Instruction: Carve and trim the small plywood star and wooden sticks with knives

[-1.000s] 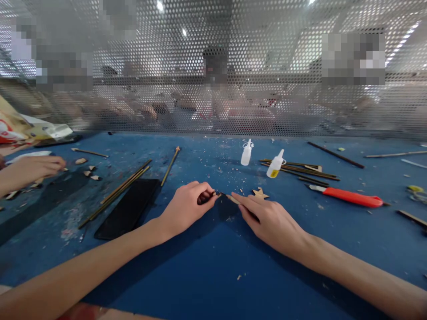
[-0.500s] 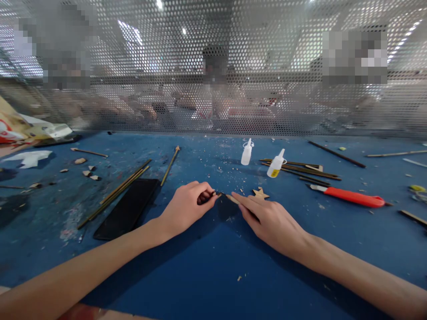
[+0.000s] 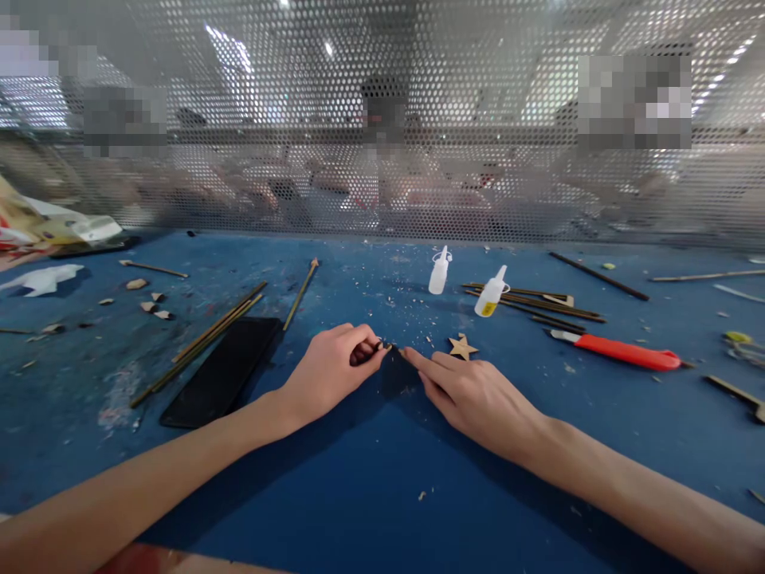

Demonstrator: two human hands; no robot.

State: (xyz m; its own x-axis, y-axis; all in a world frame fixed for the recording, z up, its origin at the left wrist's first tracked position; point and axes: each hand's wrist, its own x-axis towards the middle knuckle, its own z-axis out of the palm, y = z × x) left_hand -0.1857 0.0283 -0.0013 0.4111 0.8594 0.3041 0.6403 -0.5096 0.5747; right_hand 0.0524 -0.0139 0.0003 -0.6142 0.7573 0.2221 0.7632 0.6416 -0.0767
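Note:
My left hand (image 3: 338, 371) is closed, thumb against curled fingers. It pinches a small dark stick (image 3: 387, 347) with a pale tip; most of it is hidden in the fingers. Across a narrow gap, my right hand (image 3: 472, 391) rests low on the table, its index finger stretched toward the left fingertips. A small brownish end shows at that fingertip; the rest of what it holds is covered. Just beyond the right knuckles lies a wooden star (image 3: 462, 347). Pale crumbs are scattered on the blue table (image 3: 358, 486) around both hands.
A black phone (image 3: 221, 375) and thin sticks (image 3: 203, 339) lie left. Two glue bottles (image 3: 438, 271) (image 3: 492, 292) stand beyond my hands. To the right are more sticks (image 3: 543, 304) and a red-handled knife (image 3: 625, 351). A perforated metal screen (image 3: 299, 191) borders the back, with people behind it.
The right index finger now covers the pale wooden piece that showed under it before. More of the star is uncovered. My left hand keeps its pinch, and the view has shifted slightly.

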